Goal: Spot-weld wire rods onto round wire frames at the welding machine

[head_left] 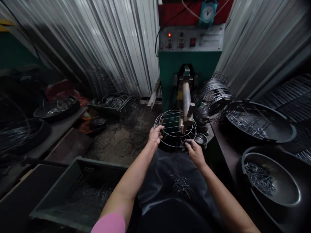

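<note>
A round wire rack (170, 131), with straight bars across its top ring and a second ring below, is held at the tip of a welding machine's arm (186, 97). My left hand (155, 137) grips its left rim between thumb and fingers. At the near right rim is my right hand (193, 149), its fingers pinched close to the lower ring; whatever small piece they hold is too dark to make out. A loose pile of short bent wires (180, 183) lies on the black apron (157, 174) over my lap.
The green machine (167, 69) stands ahead against corrugated metal walls. To the right are a coil of wire (215, 95) and two wide pans (284, 129) (289, 194) holding wire pieces. A green crate (58, 197) sits at left, with wire rings (123, 147) on the floor behind.
</note>
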Demonstrator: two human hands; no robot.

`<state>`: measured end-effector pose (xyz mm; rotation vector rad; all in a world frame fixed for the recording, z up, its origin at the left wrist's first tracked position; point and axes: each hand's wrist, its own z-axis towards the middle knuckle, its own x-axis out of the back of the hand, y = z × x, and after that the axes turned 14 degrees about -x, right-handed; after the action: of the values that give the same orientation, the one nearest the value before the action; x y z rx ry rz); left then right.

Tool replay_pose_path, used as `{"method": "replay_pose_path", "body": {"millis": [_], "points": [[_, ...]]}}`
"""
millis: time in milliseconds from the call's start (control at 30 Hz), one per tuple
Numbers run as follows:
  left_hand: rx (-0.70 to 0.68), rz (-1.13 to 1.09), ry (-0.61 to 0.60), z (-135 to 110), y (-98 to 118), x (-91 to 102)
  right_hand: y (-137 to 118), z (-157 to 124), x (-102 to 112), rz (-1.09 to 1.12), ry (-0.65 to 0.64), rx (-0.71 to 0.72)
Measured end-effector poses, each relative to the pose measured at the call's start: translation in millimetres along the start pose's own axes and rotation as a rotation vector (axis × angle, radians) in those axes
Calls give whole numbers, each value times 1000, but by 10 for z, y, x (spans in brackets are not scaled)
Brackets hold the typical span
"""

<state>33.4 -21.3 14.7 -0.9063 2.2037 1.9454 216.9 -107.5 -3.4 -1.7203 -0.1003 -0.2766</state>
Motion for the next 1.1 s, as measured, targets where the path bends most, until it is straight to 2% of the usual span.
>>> {"method": "replay_pose_path", "body": {"millis": [100, 600, 1100], "points": [[-13, 7, 7, 29, 16, 20, 28, 55, -32, -60, -4, 5], [-23, -7, -20, 50, 0, 50, -3, 85, -55, 13, -27, -45], [2, 19, -14, 95, -63, 8, -29, 89, -64, 51, 50, 2]]}}
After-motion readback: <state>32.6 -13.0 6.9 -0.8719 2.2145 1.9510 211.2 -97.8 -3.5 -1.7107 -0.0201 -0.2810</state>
